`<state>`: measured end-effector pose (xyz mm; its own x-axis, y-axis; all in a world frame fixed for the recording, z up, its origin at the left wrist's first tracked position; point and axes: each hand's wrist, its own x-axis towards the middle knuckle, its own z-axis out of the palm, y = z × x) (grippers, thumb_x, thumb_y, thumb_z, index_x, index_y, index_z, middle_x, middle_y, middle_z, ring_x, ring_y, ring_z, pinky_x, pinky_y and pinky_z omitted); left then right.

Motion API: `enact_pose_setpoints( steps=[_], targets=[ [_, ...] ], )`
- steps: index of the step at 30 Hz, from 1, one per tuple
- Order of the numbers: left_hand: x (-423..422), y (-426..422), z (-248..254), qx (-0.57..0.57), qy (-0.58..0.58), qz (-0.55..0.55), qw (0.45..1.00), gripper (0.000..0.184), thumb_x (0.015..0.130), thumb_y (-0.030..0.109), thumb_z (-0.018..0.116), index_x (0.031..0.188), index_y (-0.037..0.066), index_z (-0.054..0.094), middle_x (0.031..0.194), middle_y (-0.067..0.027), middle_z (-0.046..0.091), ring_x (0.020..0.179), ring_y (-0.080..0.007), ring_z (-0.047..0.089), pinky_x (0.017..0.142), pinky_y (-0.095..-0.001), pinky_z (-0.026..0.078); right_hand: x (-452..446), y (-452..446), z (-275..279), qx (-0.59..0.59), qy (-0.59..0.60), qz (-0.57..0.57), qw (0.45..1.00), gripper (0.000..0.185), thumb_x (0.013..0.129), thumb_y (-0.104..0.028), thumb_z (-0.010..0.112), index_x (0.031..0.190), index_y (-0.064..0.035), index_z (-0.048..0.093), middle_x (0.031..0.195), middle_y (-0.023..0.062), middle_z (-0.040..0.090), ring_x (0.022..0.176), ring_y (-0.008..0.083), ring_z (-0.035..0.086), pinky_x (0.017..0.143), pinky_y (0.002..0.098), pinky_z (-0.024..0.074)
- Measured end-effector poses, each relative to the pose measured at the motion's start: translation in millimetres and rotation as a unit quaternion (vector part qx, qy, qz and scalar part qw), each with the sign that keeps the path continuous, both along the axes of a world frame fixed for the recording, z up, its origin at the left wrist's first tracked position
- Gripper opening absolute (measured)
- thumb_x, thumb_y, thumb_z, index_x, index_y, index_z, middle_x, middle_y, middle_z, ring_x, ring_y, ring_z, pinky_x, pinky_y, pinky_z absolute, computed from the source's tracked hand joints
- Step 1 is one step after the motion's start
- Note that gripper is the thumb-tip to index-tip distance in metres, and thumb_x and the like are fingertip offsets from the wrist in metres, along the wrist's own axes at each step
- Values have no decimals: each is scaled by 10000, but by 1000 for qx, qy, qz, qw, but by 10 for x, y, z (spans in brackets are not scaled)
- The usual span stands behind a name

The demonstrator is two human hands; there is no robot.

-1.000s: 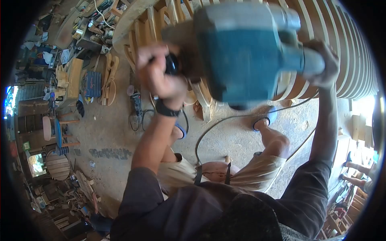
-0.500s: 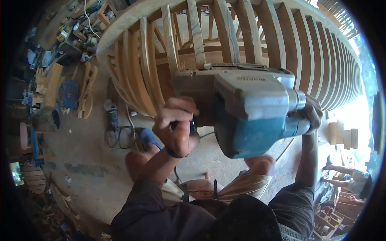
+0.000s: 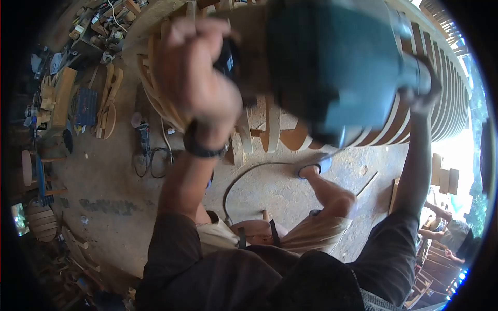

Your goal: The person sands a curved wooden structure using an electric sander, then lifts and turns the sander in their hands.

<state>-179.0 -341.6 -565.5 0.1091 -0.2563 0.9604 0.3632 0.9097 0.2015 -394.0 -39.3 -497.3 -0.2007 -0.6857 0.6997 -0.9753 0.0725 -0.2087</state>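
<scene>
A large teal and grey power tool (image 3: 332, 67) is raised high in front of me, blurred by motion. My left hand (image 3: 199, 78) is wrapped round its black front knob, with a dark band on the wrist. On the right, my right hand (image 3: 423, 85) grips the tool's rear handle. Behind and below the tool curves a slatted wooden frame (image 3: 441, 103), partly hidden by it. Whether the tool touches the slats cannot be made out.
A power cord (image 3: 228, 192) curves over the concrete floor (image 3: 119, 171) near my feet. Another corded tool (image 3: 143, 137) lies to the left, by a blue case (image 3: 86, 106) and wooden pieces (image 3: 108, 119). Another person (image 3: 456, 233) is at the far right.
Since half a second ago, both hands and the tool have moved up and closer to the camera, covering more of the slatted frame. The grips look the same.
</scene>
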Motion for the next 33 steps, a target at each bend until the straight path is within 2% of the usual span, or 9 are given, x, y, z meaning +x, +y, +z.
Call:
enact_pose_setpoints(
  steps=[3,6,9,11,19,21,27,31,33],
  targets=[
    [-250,-218,333,352,-34,-244,903,125,823,73,515,797,1,614,763,-122,652,596,-188,594,505,-280,473,-239,-259,202,57,-55,-93,993,457,795,-273,760,1092,52,639,870,81,709,765,121,671,692,254,544],
    [-547,-317,628,266,12,-173,948,248,821,215,573,660,30,535,652,-43,545,603,-151,501,606,-301,400,-134,-701,305,-114,-170,7,979,442,693,-191,778,1027,49,618,720,20,644,611,103,594,540,278,476],
    [-497,-405,829,484,-31,-597,639,266,836,232,569,669,27,542,648,-40,546,574,-146,465,584,-310,383,-121,-729,554,18,-222,-61,973,419,730,-180,746,1068,36,625,739,23,647,618,106,589,544,281,478],
    [-610,-330,809,373,-76,-222,898,281,852,235,558,657,34,533,619,-27,509,550,-141,435,566,-322,368,-60,-745,597,28,-136,-35,990,412,738,-191,753,1077,15,640,732,24,643,605,104,578,547,284,479],
    [16,48,185,190,-95,-108,971,125,786,-50,498,722,-22,603,762,-118,646,653,-247,603,608,-329,468,215,27,42,49,20,-38,998,466,698,-315,793,1007,7,660,835,97,690,721,201,687,660,331,527],
    [206,299,97,-47,-117,82,989,111,792,-28,501,739,-29,598,792,-134,636,671,-248,604,611,-322,471,388,274,-101,55,-29,-13,998,426,640,-243,819,955,-14,646,806,124,657,685,238,673,638,330,525],
    [593,666,-298,162,-154,-250,942,190,763,-74,570,944,-14,558,813,-154,564,714,-265,586,632,-353,507,598,584,-358,2,19,96,995,425,566,-215,818,821,26,578,703,121,588,577,264,601,537,363,466],
    [461,581,-376,22,-93,-197,976,142,784,90,513,886,0,554,733,-149,556,708,-240,566,714,-377,500,677,494,-285,3,64,71,995,370,651,-161,735,871,28,506,667,113,560,556,246,586,485,355,454],
    [533,720,-119,287,-108,-348,886,181,779,126,516,925,21,534,779,-166,533,683,-247,534,762,-423,498,702,442,-198,15,63,51,997,370,662,-154,696,908,26,487,667,111,556,561,252,587,490,371,470]
  ],
)
